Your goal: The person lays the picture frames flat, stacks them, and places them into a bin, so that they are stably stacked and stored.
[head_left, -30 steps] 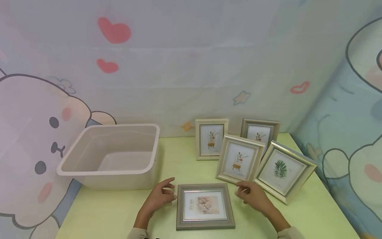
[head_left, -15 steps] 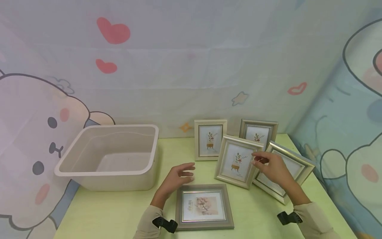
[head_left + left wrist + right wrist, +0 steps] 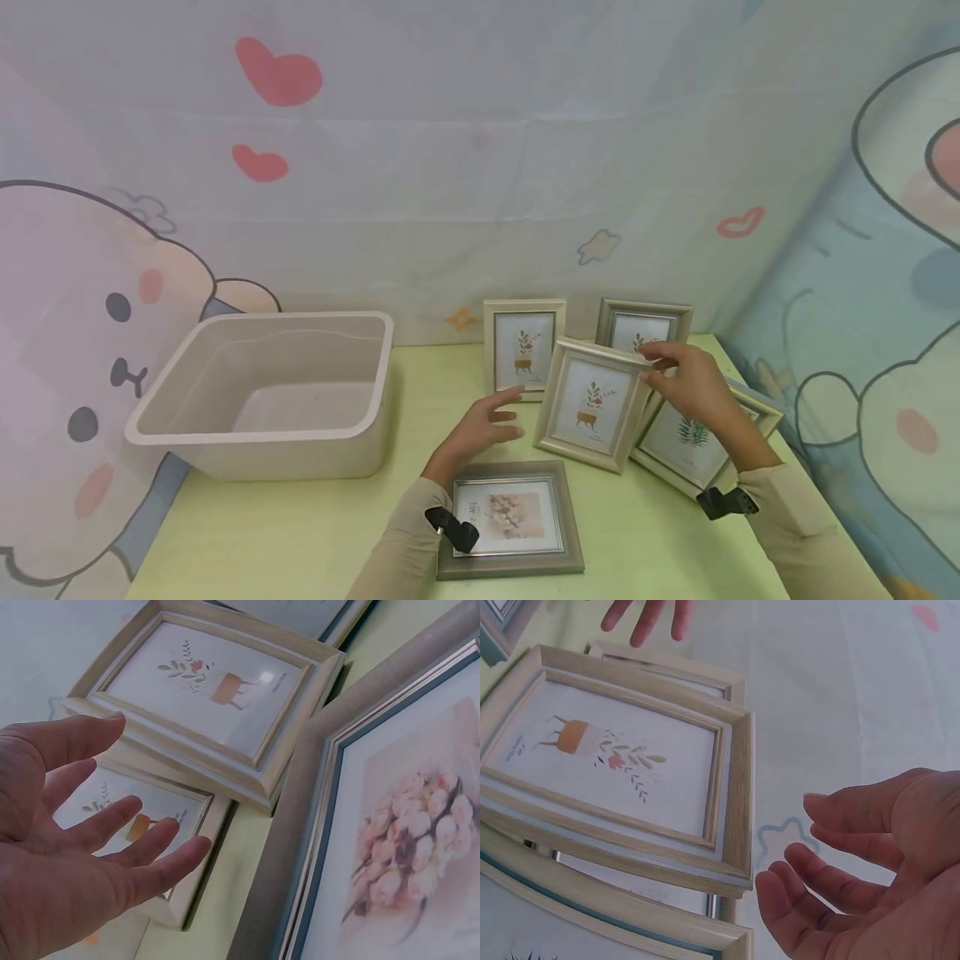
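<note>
A cream picture frame (image 3: 588, 408) with a potted plant print stands propped up in the middle of a group of frames. My right hand (image 3: 686, 383) is at its upper right corner, fingers bent and slightly apart; in the right wrist view a gap shows between the fingertips and the frame (image 3: 622, 761). To its left my left hand (image 3: 480, 429) hovers with fingers spread, holding nothing, just above a grey-brown frame (image 3: 517, 517) with a flower print. That frame lies flat, its left side partly hidden by my left wrist.
Behind stand a second cream frame (image 3: 525, 350) and a grey-brown frame (image 3: 641, 321). A champagne-coloured frame (image 3: 678, 446) with a green leaf print leans at the right, partly covered by my right arm. A beige plastic tub (image 3: 262, 458) sits on the left of the table.
My right hand has risen from the table to the cream frame's upper right corner. My left hand has moved right and up, towards the same frame. The frames stay in place.
</note>
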`<state>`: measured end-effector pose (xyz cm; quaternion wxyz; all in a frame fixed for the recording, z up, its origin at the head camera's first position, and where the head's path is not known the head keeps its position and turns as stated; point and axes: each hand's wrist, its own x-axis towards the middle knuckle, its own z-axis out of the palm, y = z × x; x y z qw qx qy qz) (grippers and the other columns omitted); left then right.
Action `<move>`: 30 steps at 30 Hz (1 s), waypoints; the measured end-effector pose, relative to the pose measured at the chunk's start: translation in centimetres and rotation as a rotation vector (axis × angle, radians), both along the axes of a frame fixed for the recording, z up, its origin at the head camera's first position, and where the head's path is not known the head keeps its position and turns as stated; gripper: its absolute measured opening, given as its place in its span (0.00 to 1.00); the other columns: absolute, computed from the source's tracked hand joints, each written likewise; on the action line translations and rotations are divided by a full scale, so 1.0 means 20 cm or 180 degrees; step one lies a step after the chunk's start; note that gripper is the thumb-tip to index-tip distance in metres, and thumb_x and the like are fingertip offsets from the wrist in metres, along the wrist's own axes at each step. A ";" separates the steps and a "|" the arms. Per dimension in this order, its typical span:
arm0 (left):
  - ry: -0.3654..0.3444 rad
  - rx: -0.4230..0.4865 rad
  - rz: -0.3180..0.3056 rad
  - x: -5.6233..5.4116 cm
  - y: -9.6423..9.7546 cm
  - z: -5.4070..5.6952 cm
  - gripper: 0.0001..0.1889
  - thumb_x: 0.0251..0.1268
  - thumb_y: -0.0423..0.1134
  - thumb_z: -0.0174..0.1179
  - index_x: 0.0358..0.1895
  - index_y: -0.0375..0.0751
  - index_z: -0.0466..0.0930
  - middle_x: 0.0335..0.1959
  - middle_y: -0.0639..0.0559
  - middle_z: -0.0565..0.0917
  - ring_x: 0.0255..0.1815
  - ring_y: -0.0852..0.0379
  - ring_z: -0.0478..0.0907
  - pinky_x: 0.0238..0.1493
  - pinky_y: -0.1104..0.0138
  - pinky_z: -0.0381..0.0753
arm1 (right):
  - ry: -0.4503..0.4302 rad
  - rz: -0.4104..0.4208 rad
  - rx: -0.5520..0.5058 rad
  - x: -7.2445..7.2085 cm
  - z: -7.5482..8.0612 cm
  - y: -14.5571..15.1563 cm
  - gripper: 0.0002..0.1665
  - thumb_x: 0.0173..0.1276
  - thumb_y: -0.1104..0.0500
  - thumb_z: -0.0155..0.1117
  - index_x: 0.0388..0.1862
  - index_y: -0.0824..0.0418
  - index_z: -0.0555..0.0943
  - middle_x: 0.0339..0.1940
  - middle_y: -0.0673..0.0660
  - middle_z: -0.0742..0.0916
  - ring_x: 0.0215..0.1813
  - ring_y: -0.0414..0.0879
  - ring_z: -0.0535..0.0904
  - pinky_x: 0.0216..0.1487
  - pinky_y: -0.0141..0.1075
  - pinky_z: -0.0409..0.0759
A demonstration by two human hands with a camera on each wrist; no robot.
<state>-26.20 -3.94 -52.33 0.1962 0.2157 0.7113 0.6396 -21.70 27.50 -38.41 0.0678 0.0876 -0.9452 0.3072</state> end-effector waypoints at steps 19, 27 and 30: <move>-0.0474 0.0138 -0.0011 -0.05 0.13 -0.12 0.39 0.65 0.26 0.59 0.79 0.47 0.57 0.79 0.35 0.55 0.76 0.26 0.55 0.62 0.33 0.72 | -0.0150 0.0158 0.0351 -0.11 -0.03 0.00 0.24 0.66 0.65 0.66 0.60 0.71 0.79 0.61 0.76 0.79 0.58 0.72 0.77 0.49 0.60 0.80; -0.0536 0.0229 0.0036 -0.05 0.18 -0.14 0.38 0.63 0.28 0.59 0.78 0.46 0.60 0.77 0.32 0.58 0.75 0.26 0.58 0.57 0.34 0.76 | -0.0346 0.0325 0.0248 -0.17 -0.04 0.00 0.25 0.67 0.66 0.65 0.62 0.72 0.77 0.63 0.76 0.78 0.61 0.75 0.75 0.56 0.62 0.78; -0.0587 0.0286 0.0062 -0.03 0.20 -0.14 0.38 0.63 0.27 0.58 0.78 0.45 0.59 0.76 0.31 0.60 0.74 0.27 0.61 0.57 0.34 0.76 | -0.0382 0.0343 0.0249 -0.19 -0.04 0.00 0.24 0.67 0.66 0.64 0.61 0.73 0.78 0.61 0.76 0.80 0.60 0.74 0.76 0.55 0.61 0.79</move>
